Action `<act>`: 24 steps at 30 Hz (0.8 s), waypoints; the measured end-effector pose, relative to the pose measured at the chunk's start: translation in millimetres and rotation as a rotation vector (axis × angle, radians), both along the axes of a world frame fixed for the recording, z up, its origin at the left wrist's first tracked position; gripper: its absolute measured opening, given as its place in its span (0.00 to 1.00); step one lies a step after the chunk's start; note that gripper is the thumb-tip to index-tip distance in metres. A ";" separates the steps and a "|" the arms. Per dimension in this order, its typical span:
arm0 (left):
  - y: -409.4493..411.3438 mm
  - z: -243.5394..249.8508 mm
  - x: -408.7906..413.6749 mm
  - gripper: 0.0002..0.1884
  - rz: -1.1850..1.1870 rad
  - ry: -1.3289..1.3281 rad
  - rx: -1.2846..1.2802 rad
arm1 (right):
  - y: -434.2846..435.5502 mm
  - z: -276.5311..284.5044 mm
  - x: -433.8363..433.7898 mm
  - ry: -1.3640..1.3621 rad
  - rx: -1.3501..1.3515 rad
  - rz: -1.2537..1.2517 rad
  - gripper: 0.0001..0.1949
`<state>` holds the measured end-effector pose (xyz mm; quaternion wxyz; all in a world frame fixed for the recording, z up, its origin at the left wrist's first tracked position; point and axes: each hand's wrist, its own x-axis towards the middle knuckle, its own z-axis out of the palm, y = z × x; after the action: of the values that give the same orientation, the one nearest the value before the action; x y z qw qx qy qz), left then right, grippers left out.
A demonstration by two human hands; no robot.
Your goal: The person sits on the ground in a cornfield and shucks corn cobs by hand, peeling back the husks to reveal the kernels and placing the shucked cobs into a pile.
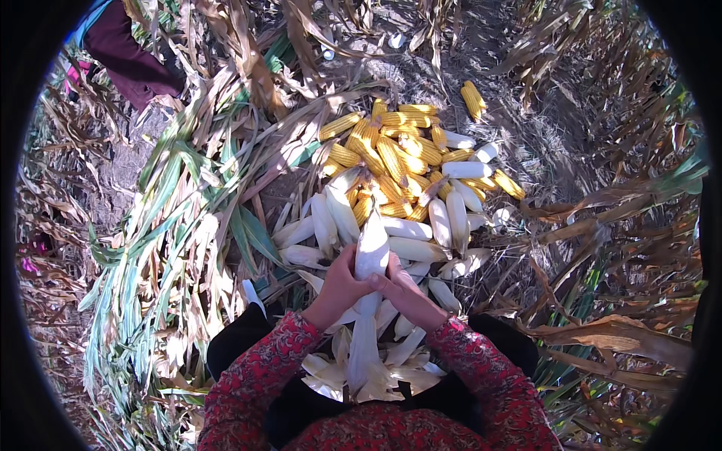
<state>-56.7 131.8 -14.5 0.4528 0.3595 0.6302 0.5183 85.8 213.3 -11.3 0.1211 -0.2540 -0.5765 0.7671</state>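
Both hands hold one ear of corn in its pale husk (372, 242), its narrow tip pointing away from me and loose husk hanging below. My left hand (343, 284) wraps its left side; my right hand (403, 290) grips its right side, with the thumb across the front. Just beyond my hands lies a heap of bare yellow corn cobs (395, 158). Several unpeeled ears in whitish husks (409, 228) lie around the heap's near and right edges. Stripped husks (338, 366) are piled between my legs, partly hidden by the held ear.
Cut corn stalks with green and dry leaves (169, 208) are heaped at the left. Dry leaves (626, 338) spread over the right side. At the upper left another person's dark red trouser leg (132, 62) shows. One yellow cob (472, 101) lies apart beyond the heap.
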 end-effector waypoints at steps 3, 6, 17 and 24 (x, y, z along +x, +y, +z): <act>-4.3 21.3 1.9 0.27 -0.032 -0.164 -0.053 | 15.0 10.0 -3.4 0.074 -0.160 -0.116 0.45; -7.1 33.1 6.0 0.26 -0.117 -0.231 -0.084 | 19.0 11.2 -6.3 0.078 -0.059 -0.141 0.39; -9.1 11.6 20.5 0.26 -0.059 -0.279 -0.072 | -2.2 7.6 -19.3 0.331 -0.288 -0.523 0.10; -11.4 9.7 16.0 0.25 -0.054 -0.294 -0.078 | 0.1 10.9 -25.3 0.165 -0.138 -0.417 0.07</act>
<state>-40.8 120.4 -4.8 0.5675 0.2786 0.5670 0.5280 60.5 213.4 -0.3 0.3059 -0.3115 -0.4461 0.7813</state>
